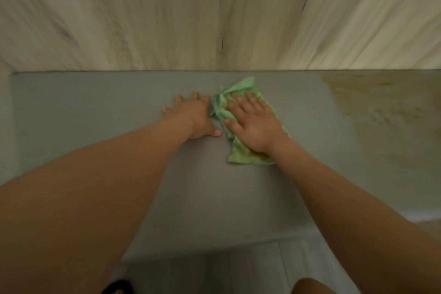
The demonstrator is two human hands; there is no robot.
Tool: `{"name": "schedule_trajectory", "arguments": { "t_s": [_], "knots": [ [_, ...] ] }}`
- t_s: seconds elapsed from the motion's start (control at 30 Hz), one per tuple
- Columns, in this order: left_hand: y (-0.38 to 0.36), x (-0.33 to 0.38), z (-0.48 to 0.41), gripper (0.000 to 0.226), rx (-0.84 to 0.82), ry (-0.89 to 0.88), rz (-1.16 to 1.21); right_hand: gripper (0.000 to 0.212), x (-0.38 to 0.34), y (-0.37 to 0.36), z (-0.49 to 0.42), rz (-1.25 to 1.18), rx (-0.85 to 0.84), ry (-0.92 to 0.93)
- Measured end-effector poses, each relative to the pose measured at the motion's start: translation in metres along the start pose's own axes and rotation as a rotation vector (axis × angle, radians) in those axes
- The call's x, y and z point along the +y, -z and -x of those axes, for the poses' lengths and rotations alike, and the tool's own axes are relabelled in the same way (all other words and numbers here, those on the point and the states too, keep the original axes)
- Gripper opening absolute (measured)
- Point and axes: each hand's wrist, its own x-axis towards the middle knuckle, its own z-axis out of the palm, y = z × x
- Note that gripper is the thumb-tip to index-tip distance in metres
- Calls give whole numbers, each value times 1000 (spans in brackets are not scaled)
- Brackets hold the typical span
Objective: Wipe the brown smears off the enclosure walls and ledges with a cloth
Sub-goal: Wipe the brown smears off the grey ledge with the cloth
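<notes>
A crumpled green cloth [241, 88], stained brown in places, lies on the grey ledge [95, 107]. My right hand [253, 124] presses flat on the cloth with straight, spread fingers. Just left of it, my left hand [195, 114] rests palm down on the bare ledge, its fingers spread and beside the cloth's edge. Brown-yellow smears [372, 102] cover the right part of the ledge, apart from the cloth.
A pale wood-grain wall [167, 19] rises behind the ledge and an angled panel [381, 19] closes the right side. The ledge's front edge drops to a light plank floor [238, 270]. A dark object [117, 287] shows at the bottom edge.
</notes>
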Motion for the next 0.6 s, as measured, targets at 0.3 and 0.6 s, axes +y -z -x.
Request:
{"name": "schedule_trajectory", "arguments": {
  "t_s": [0.3,0.6],
  "knots": [
    [6,-83,33,148,-114,208,-135,68,45,5,5,18,17,36],
    [0,-90,46,134,-12,166,122,73,-44,7,-99,-71,-43,-349]
  ]
}}
